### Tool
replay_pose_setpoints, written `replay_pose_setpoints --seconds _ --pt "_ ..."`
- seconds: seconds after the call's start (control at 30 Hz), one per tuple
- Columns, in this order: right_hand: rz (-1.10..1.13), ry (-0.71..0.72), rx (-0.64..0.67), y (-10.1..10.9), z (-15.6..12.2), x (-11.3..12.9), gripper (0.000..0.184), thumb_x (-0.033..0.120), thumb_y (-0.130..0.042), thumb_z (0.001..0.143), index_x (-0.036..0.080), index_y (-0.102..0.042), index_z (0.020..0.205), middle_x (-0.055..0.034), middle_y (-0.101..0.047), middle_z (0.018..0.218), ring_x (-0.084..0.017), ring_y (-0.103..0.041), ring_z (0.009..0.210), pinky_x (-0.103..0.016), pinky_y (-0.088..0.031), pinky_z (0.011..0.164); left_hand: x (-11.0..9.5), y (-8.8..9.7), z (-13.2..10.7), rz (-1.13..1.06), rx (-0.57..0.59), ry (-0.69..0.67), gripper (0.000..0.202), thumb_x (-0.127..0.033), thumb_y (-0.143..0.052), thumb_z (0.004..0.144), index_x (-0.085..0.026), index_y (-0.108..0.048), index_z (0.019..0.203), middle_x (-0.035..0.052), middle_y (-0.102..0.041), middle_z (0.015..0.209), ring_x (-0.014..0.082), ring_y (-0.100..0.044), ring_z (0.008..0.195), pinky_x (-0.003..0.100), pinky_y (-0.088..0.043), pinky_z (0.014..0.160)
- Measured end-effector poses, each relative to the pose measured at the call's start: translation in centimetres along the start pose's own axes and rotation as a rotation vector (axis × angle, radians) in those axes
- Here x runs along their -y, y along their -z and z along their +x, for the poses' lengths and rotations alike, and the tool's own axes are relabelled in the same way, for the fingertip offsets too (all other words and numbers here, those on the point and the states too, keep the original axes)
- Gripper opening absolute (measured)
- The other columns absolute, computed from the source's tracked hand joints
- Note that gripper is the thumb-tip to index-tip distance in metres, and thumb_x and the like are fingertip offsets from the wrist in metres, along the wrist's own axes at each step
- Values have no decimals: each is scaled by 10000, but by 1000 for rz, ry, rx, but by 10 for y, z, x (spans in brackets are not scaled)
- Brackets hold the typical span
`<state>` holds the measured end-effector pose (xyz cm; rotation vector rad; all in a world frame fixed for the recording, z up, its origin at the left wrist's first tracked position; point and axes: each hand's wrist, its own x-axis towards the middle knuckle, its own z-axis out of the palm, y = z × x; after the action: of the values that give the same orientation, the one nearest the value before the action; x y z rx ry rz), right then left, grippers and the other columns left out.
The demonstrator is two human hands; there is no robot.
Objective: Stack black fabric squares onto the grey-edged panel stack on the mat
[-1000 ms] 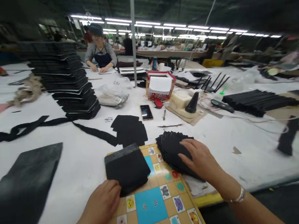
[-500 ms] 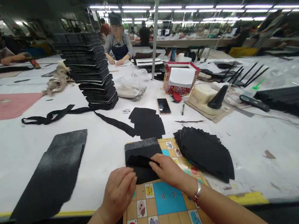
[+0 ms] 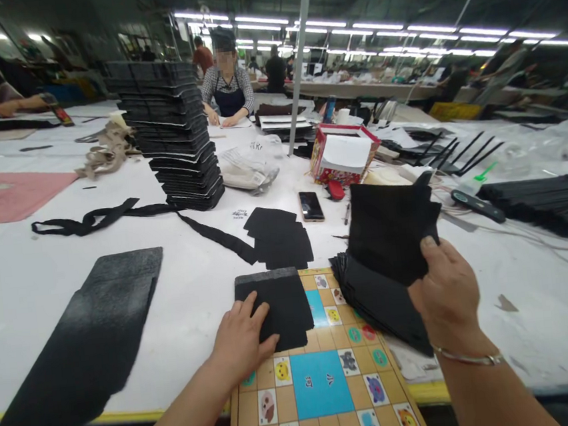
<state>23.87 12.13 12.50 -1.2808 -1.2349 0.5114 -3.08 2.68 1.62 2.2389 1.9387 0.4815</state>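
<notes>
On a game board with animal pictures lies a black fabric piece, a grey strip along its far edge. My left hand rests flat on that piece, fingers spread. To the right, my right hand grips another black fabric piece by its right edge and holds it raised. Below it sits a fanned stack of black pieces, partly hidden by the raised piece and my hand. Several more black pieces lie just beyond the board.
A long black panel lies at the left, hanging over the table's front edge. A tall black stack stands behind it. Further back are a phone, a red box and a black strap. A co-worker sits opposite.
My right hand has moved from the board to the right and now holds up a black piece over the fanned stack. My left hand has flattened onto the piece on the board, whose raised fold now lies flat.
</notes>
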Motion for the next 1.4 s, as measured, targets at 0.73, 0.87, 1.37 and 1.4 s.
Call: replay_pose_setpoints --seconds 0.73,0.87,1.37,1.4 --pt "-932 459 1116 -77 -126 -5 145 271 -583 817 166 -540 907 -67 -576 860 -222 -547 819 -324 -412 701 -5 -12 -70 118 -399 -233 205 -220 -514 847 -143 -616 1008 61 -667 1008 220 -550 920 359 -414 792" --pt "-946 529 1169 -82 -126 -4 118 301 -593 817 189 -555 822 -41 -573 799 -212 -534 789 -318 -370 688 -7 -9 -69 181 -372 -186 238 -261 -491 859 -155 -624 1024 72 -662 1038 213 -553 919 349 -409 781" --pt "-725 997 1141 -60 -132 -34 318 114 -481 862 121 -519 1178 -77 -567 907 -199 -450 755 -337 -352 650 -10 -4 -70 212 -302 -148 251 -274 -464 872 -172 -627 1034 73 -655 1069 208 -556 926 345 -402 790" --pt "-737 1019 1148 -60 -132 -33 307 117 -471 866 113 -525 1168 -79 -565 901 -201 -449 748 -340 -350 639 -10 -5 -70 211 -300 -150 251 -272 -466 871 -170 -624 1036 73 -654 1071 210 -557 927 345 -399 790"
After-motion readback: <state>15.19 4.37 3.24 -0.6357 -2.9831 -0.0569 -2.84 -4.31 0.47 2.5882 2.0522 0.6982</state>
